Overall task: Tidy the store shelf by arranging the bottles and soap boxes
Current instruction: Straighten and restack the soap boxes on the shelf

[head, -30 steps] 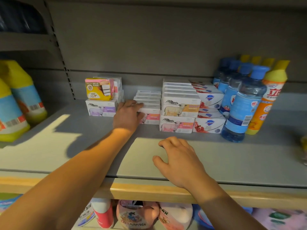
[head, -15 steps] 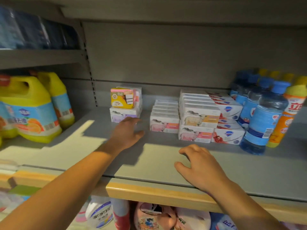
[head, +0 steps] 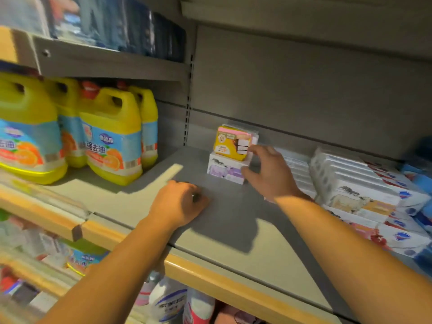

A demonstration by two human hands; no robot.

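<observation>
A yellow soap box lies on a white and purple soap box at the back of the grey shelf. My right hand is at this stack's right side, its thumb against the lower box and a fingertip touching the yellow one. My left hand rests on the shelf in front of the stack, fingers loosely curled, holding nothing. Rows of white soap boxes fill the shelf to the right. Blue bottles show only as a blur at the right edge.
Yellow detergent jugs stand on the neighbouring shelf to the left. Dark packs sit on the shelf above. Bottles and pouches fill the shelf below the wooden front edge.
My view swung left. My left hand left the pink soap boxes and came down onto the shelf. My right hand lifted off the shelf front and reached to the yellow and purple stack.
</observation>
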